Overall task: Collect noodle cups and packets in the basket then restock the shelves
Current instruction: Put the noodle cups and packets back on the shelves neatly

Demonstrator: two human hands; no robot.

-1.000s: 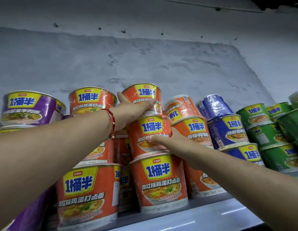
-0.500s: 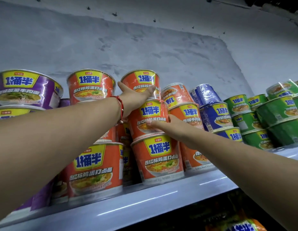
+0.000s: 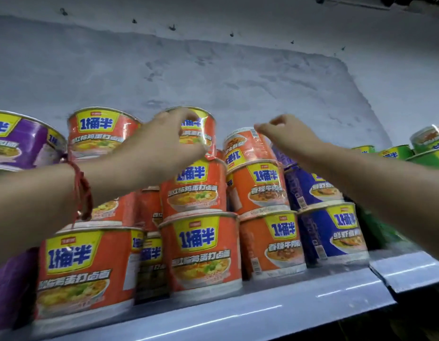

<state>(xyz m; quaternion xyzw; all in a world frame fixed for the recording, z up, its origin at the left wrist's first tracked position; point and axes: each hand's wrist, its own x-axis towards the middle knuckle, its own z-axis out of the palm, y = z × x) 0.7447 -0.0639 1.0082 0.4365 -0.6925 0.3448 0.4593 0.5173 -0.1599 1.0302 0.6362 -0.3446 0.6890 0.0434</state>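
Head view only, blurred with motion. Hard to read: the small print on most labels. Cut off at the frame's left edge: a purple cup (image 3: pixel 21 141) beside the top orange cup (image 3: pixel 200 130), and another purple one lower down. Hidden behind the right forearm: most of the green cups (image 3: pixel 398 152), far right of the top orange cup. Half covered by the left hand (image 3: pixel 164 143): the top orange cup itself, upright, crowning a stack of three on the shelf (image 3: pixel 262 313).

Left hand raised against the front and left side of the top orange cup, fingers curled at its rim; whether actually gripping it, cannot tell through the blur. Red string bracelet (image 3: pixel 82 190) on that wrist. Right hand (image 3: pixel 284 135) just right of the top orange cup, fingers loosely curled with the tips at the upper edge of a tilted orange cup (image 3: pixel 246 147); pinching or merely touching, cannot tell.

Top orange cup: orange-red wrap, yellow panel with blue characters, glossy film with glare. Tilted orange cup: leaning, lid turned toward the camera, resting on a darker orange stack. Blue cups (image 3: pixel 334 232) further right; another orange cup (image 3: pixel 100 129) just left.
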